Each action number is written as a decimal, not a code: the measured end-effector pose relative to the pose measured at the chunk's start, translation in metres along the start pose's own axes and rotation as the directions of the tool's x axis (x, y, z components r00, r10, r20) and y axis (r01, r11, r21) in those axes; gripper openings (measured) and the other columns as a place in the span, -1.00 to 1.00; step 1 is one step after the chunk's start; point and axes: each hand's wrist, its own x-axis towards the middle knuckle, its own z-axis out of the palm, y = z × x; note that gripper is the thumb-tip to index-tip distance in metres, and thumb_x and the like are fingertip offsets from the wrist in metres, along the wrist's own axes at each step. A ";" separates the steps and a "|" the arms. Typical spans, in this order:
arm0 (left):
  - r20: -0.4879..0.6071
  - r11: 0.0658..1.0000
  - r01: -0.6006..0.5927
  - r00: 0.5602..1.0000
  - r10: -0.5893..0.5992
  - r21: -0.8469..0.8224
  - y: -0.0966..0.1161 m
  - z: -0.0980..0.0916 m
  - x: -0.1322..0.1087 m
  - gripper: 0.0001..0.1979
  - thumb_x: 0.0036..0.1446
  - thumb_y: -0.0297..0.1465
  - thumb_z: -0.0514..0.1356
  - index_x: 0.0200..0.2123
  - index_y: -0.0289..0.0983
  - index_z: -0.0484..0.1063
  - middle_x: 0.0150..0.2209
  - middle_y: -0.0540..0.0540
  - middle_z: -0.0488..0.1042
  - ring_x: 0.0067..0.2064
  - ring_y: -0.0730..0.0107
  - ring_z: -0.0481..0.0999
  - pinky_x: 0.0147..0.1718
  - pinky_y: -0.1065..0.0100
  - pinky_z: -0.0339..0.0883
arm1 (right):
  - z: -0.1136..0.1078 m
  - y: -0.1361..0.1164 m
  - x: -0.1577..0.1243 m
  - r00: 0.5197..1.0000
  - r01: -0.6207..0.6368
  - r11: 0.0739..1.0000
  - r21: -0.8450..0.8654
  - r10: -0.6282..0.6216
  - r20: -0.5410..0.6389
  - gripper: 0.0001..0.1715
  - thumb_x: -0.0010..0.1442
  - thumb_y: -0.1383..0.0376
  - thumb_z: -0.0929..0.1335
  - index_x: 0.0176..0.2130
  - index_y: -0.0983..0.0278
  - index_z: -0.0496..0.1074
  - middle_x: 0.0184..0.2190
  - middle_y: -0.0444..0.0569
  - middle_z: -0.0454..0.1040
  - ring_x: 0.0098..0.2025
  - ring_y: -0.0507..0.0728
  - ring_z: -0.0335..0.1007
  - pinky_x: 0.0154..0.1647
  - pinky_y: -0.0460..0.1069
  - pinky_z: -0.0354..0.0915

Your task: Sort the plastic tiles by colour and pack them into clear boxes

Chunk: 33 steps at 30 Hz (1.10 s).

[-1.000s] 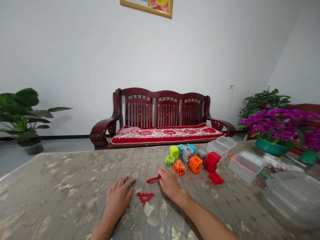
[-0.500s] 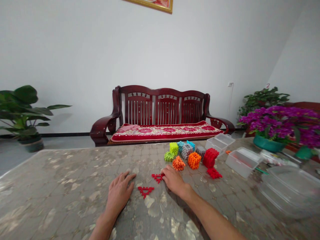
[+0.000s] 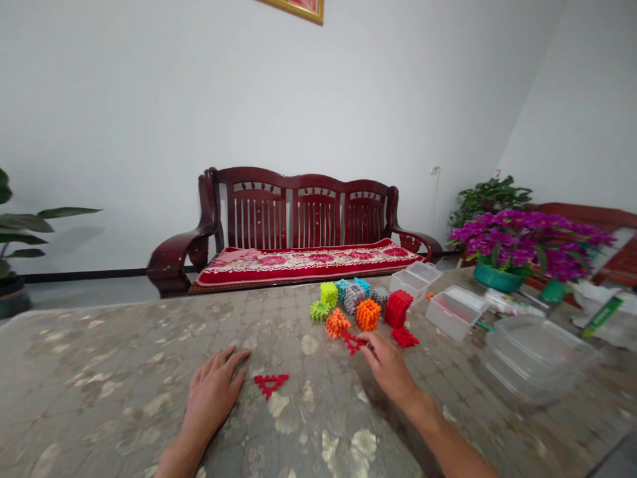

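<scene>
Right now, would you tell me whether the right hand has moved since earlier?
Yes, rightward: the right hand was left of the orange interlocking block, now right of it.

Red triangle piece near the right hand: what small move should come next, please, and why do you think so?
Probably the right hand should draw the red triangle piece back toward the other red triangle, which lies beside the left hand. The right fingers are already at the piece, and it sits close against the orange block, so moving it away seems sensible.
</scene>
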 end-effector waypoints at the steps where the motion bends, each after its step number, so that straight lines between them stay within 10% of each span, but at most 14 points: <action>1: 0.001 1.000 0.000 1.000 0.000 0.001 0.000 0.000 0.000 -0.60 0.29 -0.32 0.03 0.14 -0.01 0.46 0.26 -0.04 0.37 0.29 0.15 0.30 0.26 0.09 0.11 | -0.008 0.009 -0.004 0.999 -0.042 0.999 -0.007 0.042 -0.025 -0.76 0.27 0.32 0.25 -0.10 0.22 0.44 -0.17 0.01 0.54 -0.13 0.16 0.47 -0.06 0.05 0.34; 10: 0.004 1.000 0.004 1.000 -0.004 -0.021 0.001 -0.004 0.001 -0.60 0.29 -0.31 0.03 0.13 -0.02 0.47 0.25 -0.05 0.39 0.28 0.14 0.32 0.26 0.08 0.12 | -0.007 0.011 -0.036 0.939 -0.315 0.925 -0.214 0.336 0.070 -0.77 0.25 0.16 0.31 -0.35 0.18 0.50 -0.37 -0.06 0.59 -0.29 0.15 0.49 -0.26 -0.02 0.25; 20: 0.036 1.000 -0.008 0.999 0.007 0.028 0.002 -0.006 0.000 -0.58 0.32 -0.31 -0.01 0.17 -0.04 0.43 0.27 -0.07 0.36 0.30 0.13 0.31 0.26 0.08 0.13 | -0.009 0.035 -0.012 0.972 -0.030 0.995 -0.093 0.051 0.229 -0.43 0.13 0.54 0.20 0.02 0.20 0.51 -0.01 0.02 0.47 0.06 0.13 0.36 0.12 0.00 0.22; 33: 0.003 1.000 0.007 1.000 -0.007 -0.006 0.000 -0.003 0.002 -0.59 0.30 -0.29 0.00 0.12 -0.02 0.47 0.24 -0.04 0.40 0.26 0.13 0.34 0.24 0.08 0.15 | -0.019 0.052 -0.033 0.985 -0.100 0.964 -0.245 0.131 0.114 -0.89 0.27 0.35 0.30 -0.24 0.20 0.44 -0.19 -0.01 0.45 -0.10 0.16 0.40 -0.04 0.03 0.29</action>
